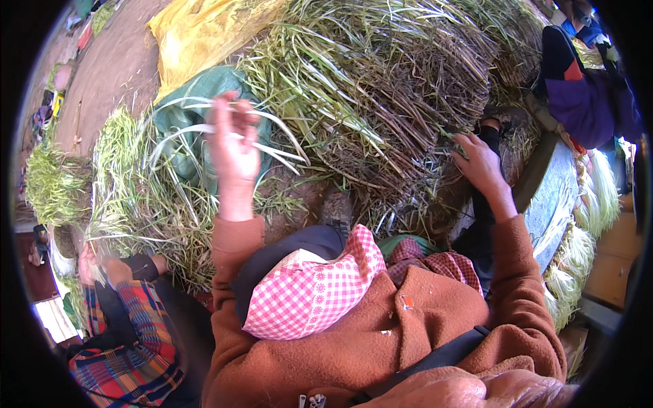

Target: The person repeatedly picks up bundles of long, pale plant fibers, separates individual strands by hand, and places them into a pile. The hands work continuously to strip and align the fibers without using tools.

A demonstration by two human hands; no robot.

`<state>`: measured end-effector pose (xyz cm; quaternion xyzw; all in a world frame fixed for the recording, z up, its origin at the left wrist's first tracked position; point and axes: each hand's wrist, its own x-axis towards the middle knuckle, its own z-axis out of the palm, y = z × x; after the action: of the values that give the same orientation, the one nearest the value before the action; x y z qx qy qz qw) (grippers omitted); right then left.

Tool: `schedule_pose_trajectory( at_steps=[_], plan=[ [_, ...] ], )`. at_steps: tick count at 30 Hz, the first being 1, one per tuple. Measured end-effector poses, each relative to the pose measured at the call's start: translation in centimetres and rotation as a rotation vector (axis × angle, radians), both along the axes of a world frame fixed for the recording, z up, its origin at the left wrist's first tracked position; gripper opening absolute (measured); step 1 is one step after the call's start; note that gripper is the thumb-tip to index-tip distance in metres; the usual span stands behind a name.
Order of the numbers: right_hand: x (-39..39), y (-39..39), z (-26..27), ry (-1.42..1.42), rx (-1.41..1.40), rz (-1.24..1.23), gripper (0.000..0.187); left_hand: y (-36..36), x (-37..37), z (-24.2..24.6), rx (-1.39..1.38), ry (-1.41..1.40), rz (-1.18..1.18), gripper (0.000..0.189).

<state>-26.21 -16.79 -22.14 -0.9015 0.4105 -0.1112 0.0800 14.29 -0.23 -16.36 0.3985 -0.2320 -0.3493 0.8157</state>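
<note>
A few long, pale plant stalks [191, 127] are gripped in my raised left hand [234, 137], which is a little blurred. Their white ends bend out on both sides of the fingers. Behind that hand lies a crumpled green sack [189, 117]. My right hand [477, 158] reaches to the near right edge of a large heap of cut leafy stalks [367, 97]. A gap shows between its thumb and forefinger, and a green blade lies by the fingertips. Pink gingham cloth [311, 290] covers part of my lap.
At the left, a person in plaid sleeves [137, 321] handles stalks beside a loose green pile [122, 178]. A yellow sack [204, 41] lies at the top. Pale stalk bundles [571, 275] line a bluish sheet [553, 188] on the right. Someone in purple [581, 107] sits beyond.
</note>
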Motion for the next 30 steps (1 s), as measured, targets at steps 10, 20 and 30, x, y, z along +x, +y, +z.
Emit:
schedule_pose_trajectory(
  at_steps=[10, 20, 30],
  plan=[
    [16.3, 6.4, 2.2, -0.511, 0.712, 0.342, 0.024, -2.1, -6.0, -3.1, 0.212, 0.067, -0.241, 0.028],
    [14.7, 6.6, 2.2, -0.533, 0.858, 0.303, 0.029, -2.0, -6.6, -3.1, 0.147, 0.049, -0.284, 0.033],
    [15.2, 7.5, 1.9, -0.770, 0.675, 0.197, 0.015, -1.6, -8.4, -3.7, 0.328, -0.117, -0.417, 0.025]
  ],
)
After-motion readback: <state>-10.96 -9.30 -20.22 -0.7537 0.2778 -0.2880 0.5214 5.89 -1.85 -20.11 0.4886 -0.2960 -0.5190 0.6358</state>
